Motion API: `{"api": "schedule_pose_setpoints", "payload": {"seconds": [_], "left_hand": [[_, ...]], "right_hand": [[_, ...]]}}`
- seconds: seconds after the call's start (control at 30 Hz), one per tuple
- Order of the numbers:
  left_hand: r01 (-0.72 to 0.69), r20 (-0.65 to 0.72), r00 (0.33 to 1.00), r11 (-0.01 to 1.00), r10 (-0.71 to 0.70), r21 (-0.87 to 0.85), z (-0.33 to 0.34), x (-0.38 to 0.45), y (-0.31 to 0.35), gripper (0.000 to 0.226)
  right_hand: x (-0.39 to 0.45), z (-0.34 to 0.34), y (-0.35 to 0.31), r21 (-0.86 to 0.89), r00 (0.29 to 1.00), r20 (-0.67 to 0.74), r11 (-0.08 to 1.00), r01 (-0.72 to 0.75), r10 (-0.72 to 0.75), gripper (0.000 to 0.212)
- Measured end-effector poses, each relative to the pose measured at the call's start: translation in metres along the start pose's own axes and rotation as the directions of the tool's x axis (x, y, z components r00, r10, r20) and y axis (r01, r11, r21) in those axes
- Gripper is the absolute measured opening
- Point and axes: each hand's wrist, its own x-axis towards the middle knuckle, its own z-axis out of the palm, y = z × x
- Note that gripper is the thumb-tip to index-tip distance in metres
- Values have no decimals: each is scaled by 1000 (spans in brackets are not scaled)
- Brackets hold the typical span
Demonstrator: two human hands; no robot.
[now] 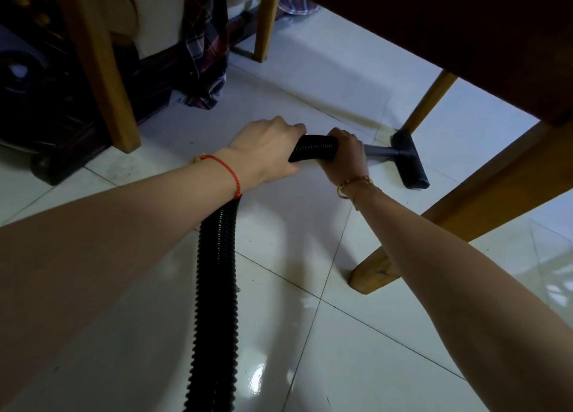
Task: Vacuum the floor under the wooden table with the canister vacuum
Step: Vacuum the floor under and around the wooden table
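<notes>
Fingers (341,135) of both hands are gripping the hose (314,149); the nozzle (409,160) is lying beyond your right hand (347,155), crosswise, beside a table leg (428,101).

Glossy tile, ribbed plastic, bare wood

The floor (310,334) tiles gleam; the hose (217,287) is ribbed black plastic; table legs (434,219) are smooth wood; plaid cloth (204,55) hangs.

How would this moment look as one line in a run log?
step: vacuuming under table | left hand: grips hose | right hand: grips hose end | floor nozzle: on tile beside far table leg
</notes>
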Motion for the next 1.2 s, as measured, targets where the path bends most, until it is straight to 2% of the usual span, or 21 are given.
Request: {"api": "schedule_pose_setpoints", "payload": {"seconds": [0.37, 0.53, 0.77, 0.97, 1.2], "left_hand": [[16, 21, 1000, 1000, -17, 25, -16, -31, -17, 34], [39, 19, 999, 999, -39, 21, -40, -72, -34, 36], [86, -28, 996, 996, -85, 36, -76, -141, -49, 38], [129, -59, 990, 991, -127, 28, -104, -200, -55, 33], [152, -97, 984, 988, -149, 20, -131, -246, -52, 37]], "right_hand": [[-19, 5, -31, 10, 998, -52, 999, 42, -42, 15], [-37, 3, -71, 68, 996, -38, 994, 86, -83, 19], [-76, -4, -132, 160, 980, -140, 973, 166, -144, 16], [-112, -17, -180, 187, 971, -159, 961, 206, -177, 19], [-143, -32, -215, 211, 967, -176, 952, 221, -185, 17]]}}
